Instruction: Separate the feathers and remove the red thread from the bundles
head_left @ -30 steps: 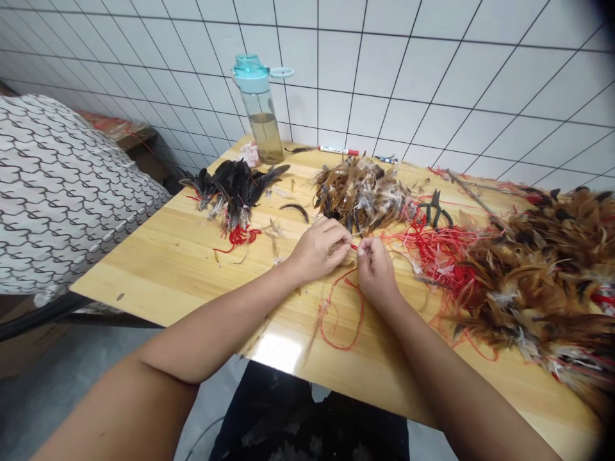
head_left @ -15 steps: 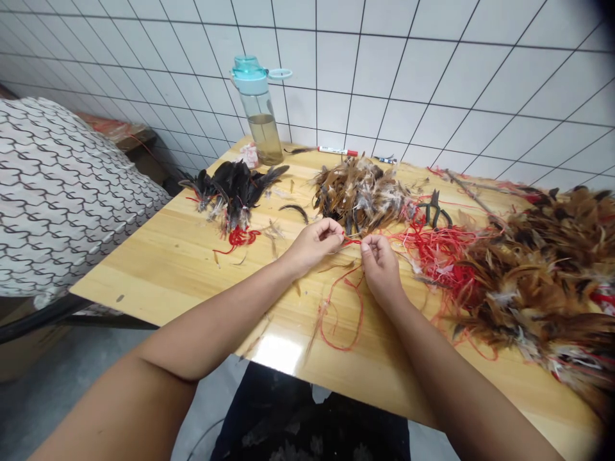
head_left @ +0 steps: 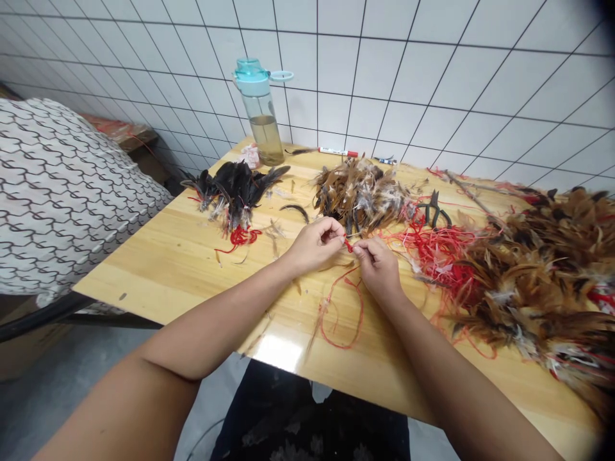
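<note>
Between my two hands a short piece of red cord [head_left: 348,245] is pinched, just above the table. My left hand [head_left: 321,242] closes thumb and forefinger on its left end, and a thin pale strand sticks out near those fingertips. With fingers curled, my right hand [head_left: 379,262] grips the cord's right end. Below the hands a loop of red string [head_left: 358,320] lies on the wood. Right behind them sits a heap of brown and grey feathers [head_left: 360,195]. Farther left is a bunch of black feathers [head_left: 235,189] with coiled red cord [head_left: 244,236] at its base.
Green-handled pliers [head_left: 435,210] lie by a tangle of red string [head_left: 446,250]. A large brown feather pile [head_left: 552,269] covers the table's right side. A water bottle [head_left: 262,121] and a red-capped marker [head_left: 337,152] are at the back, near the tiled wall [head_left: 346,70].
My right hand has shifted slightly left, closer to my left hand. The red cord between them now spans a shorter gap and slants downward. My left hand has barely moved.
</note>
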The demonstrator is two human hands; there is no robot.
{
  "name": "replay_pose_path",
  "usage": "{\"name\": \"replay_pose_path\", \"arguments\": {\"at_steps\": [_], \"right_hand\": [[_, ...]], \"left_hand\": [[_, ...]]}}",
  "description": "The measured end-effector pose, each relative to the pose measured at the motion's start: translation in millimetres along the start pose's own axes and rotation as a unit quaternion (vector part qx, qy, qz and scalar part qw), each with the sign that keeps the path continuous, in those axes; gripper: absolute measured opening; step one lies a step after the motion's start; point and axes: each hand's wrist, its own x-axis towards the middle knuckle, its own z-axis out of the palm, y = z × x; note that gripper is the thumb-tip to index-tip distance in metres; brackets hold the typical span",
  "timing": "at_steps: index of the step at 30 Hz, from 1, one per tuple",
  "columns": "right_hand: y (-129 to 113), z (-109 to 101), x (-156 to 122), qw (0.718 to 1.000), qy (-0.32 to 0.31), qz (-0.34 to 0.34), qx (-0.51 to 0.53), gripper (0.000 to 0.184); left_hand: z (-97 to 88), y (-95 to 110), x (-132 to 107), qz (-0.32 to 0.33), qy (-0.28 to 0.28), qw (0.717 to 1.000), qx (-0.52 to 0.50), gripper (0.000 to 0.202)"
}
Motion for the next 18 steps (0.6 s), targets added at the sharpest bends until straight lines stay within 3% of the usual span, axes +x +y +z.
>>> {"name": "replay_pose_path", "arguments": {"at_steps": [5,9,11,15,18], "right_hand": [[4.3,1.8,0.1,0.995,0.032,0.080,0.058,0.014],[2.6,3.1,-0.1,0.997,-0.014,0.054,0.059,0.028],[0.6,2.5,0.2,0.998,-0.025,0.030,0.042,0.026],[-0.8,0.6,1.1,0.999,-0.007,-0.006,0.031,0.014],[1.2,0.5,1.8,0.996,0.028,0.043,0.068,0.014]], "left_hand": [[-1.1,-0.7,0.3,-0.040,-0.001,0.998,-0.047,0.010],[0.1,2.2,-0.4,-0.049,-0.013,0.997,-0.064,0.011],[0.9,3.2,-0.7,-0.050,-0.024,0.997,-0.061,0.011],[1.9,3.0,-0.7,-0.049,-0.048,0.996,-0.057,0.010],[1.5,1.8,-0.3,-0.052,-0.035,0.995,-0.075,0.012]]}}
